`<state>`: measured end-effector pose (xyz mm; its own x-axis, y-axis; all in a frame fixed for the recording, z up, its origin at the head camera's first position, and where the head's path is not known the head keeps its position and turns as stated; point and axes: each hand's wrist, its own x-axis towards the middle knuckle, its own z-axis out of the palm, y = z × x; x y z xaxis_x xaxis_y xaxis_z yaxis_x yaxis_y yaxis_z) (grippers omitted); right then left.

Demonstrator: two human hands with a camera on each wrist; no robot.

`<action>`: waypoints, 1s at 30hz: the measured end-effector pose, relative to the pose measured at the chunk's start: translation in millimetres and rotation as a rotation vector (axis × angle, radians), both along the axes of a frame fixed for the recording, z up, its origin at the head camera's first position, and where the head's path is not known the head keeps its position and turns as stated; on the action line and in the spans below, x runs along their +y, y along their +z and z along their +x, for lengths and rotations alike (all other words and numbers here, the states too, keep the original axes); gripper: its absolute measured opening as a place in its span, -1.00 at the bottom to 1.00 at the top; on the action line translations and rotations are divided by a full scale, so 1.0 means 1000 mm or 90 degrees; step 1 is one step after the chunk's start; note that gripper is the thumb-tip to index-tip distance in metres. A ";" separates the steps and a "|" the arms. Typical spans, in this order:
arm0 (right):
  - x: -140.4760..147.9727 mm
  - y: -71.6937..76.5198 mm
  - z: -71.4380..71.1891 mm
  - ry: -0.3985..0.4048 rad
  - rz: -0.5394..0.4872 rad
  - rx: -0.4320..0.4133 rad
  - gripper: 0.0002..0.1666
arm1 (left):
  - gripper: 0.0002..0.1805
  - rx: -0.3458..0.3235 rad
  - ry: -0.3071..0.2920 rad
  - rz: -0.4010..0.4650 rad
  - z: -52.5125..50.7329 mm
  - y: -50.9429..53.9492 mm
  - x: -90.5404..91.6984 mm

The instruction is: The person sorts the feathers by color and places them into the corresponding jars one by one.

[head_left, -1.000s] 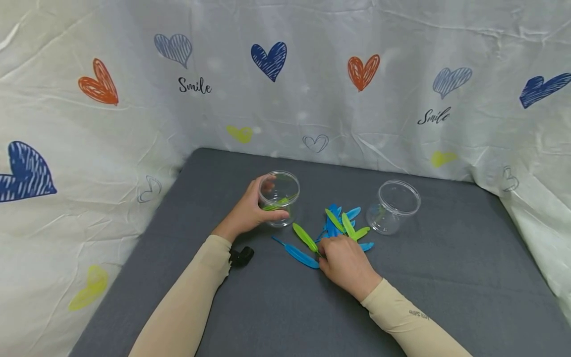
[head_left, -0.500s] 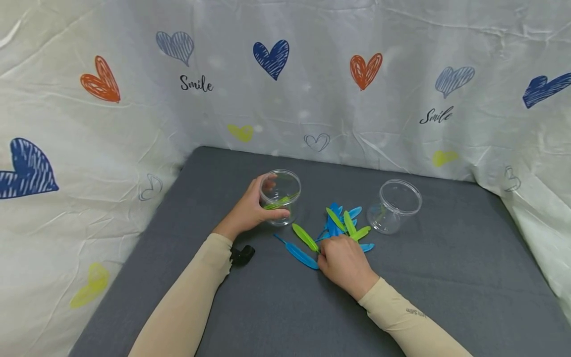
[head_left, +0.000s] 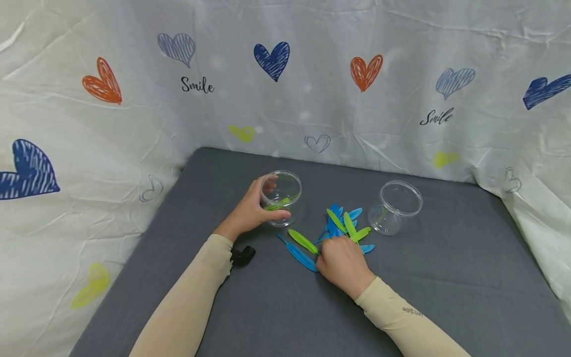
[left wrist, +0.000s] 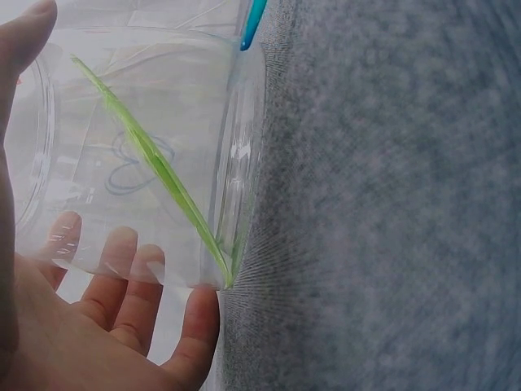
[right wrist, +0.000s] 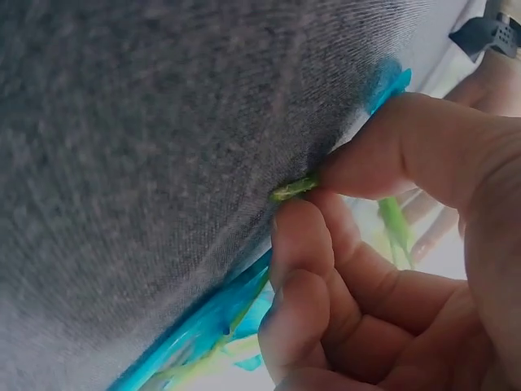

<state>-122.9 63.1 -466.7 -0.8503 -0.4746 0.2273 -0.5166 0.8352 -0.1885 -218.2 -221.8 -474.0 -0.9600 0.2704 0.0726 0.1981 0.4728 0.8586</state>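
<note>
A clear plastic jar [head_left: 294, 209] stands on the grey cloth, my left hand [head_left: 247, 212] gripping its side with thumb and fingers. Inside it leans a green feather [left wrist: 153, 156], seen through the wall in the left wrist view. My right hand [head_left: 343, 260] pinches the stem end of another green feather [head_left: 302, 241] low at the cloth, thumb against curled fingers. The stem tip [right wrist: 293, 189] pokes out of that pinch in the right wrist view. Beside it lies a single blue feather [head_left: 299, 255], its near end close to the right hand.
Beyond the right hand is a loose heap of blue feathers [head_left: 332, 227] with several green feathers [head_left: 349, 224] on top. To its right stands a second clear jar [head_left: 387, 222]; something faintly green shows at it. A white curtain [head_left: 312, 99] with printed hearts hangs behind the table.
My right hand has shifted slightly to the left and nearer, and the green feather it pinches has swung down toward the single blue feather. The left hand keeps its hold on the jar.
</note>
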 end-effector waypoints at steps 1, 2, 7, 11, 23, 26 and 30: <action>0.001 0.000 0.000 -0.001 0.002 0.002 -0.45 | 0.17 0.000 0.001 0.001 0.000 0.000 0.000; 0.001 0.001 0.000 -0.002 0.003 0.003 -0.45 | 0.17 -0.001 0.002 0.002 0.000 0.000 0.001; 0.008 0.009 -0.002 -0.012 -0.006 0.000 -0.41 | 0.19 -0.008 0.002 0.000 -0.001 0.000 0.001; 0.013 0.016 -0.006 -0.018 -0.026 -0.004 -0.42 | 0.20 -0.012 0.003 -0.001 -0.001 -0.001 0.001; 0.025 0.037 -0.019 -0.017 -0.076 0.003 -0.66 | 0.20 -0.008 0.000 0.004 -0.001 -0.002 -0.001; 0.029 0.047 -0.023 -0.017 -0.091 0.019 -0.74 | 0.20 -0.011 0.000 0.007 0.000 -0.002 0.000; 0.030 0.058 -0.031 -0.010 -0.085 0.042 -0.75 | 0.19 -0.010 0.002 0.009 0.000 -0.003 -0.001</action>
<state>-153.6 93.2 -409.1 -0.8386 -0.4225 0.3438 -0.5182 0.8132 -0.2650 -218.3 -222.4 -477.0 -0.9618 0.2665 0.0621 0.1837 0.4607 0.8683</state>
